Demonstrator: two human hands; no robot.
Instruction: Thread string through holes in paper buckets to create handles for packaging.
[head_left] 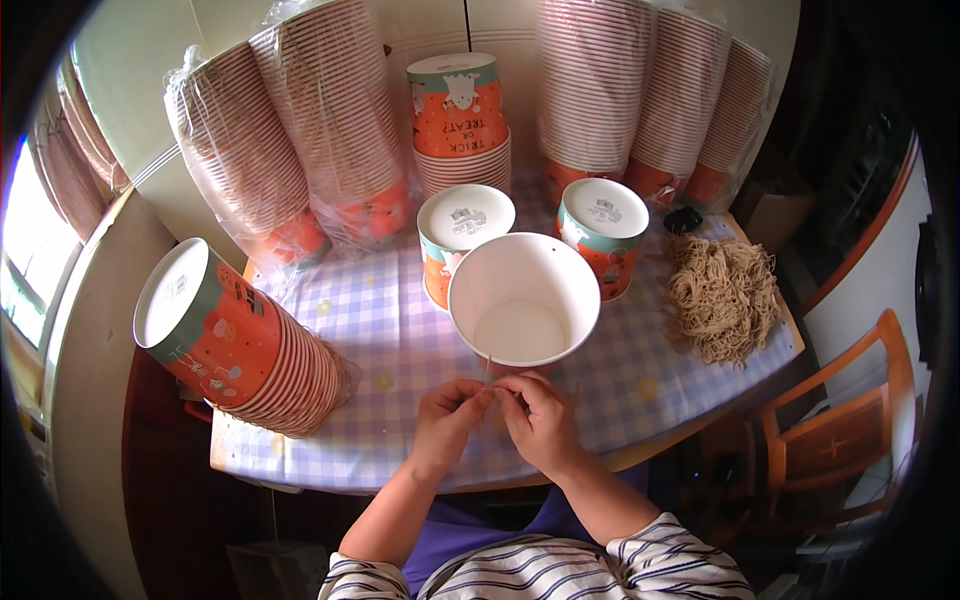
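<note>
A large paper bucket [568, 335] stands with its white mouth turned up toward me, near the middle of the table. Just below its near rim, my left hand [450, 418] and my right hand [540, 420] meet, thumbs and forefingers pinched together at the fingertips. Between them a short length of thin beige cord [489, 368] rises to the bucket's rim; the rest of it is hidden by my fingers. Off to the right lies a tangled heap of similar beige cords [725, 298].
Two upside-down buckets [466, 215] [604, 208] stand behind the open one, with an inverted stack [460, 110] farther back. A leaning stack [245, 330] is at the left. Plastic-wrapped bucket stacks [330, 110] [595, 90] line the wall. A wooden chair [830, 440] stands right of the checked tablecloth [390, 340].
</note>
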